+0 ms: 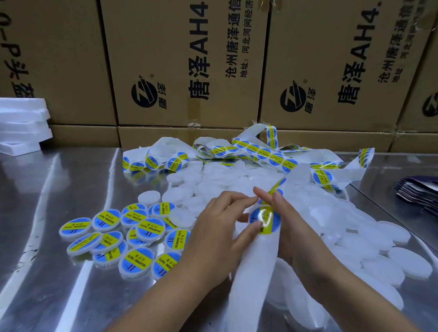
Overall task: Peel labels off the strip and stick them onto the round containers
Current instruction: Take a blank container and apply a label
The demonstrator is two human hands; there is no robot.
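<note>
- Our strip (254, 278) runs bottom centre to upper right, label (266, 223) facing up
- Left hand (216, 232), fingers loose, thumbs it
- Right hand (303, 237) behind strip; grip we cannot tell

Both bare forearms reach in from the lower edge and meet at the middle. The left hand (216, 232) lies palm down, its fingers nearly straight and reaching toward the other hand's fingertips, its thumb tip touching the edge of a label (266, 220). The right hand (294, 228) stands on edge, forefinger pointing away, and holds the strip (254, 278) between thumb and fingers.
</note>
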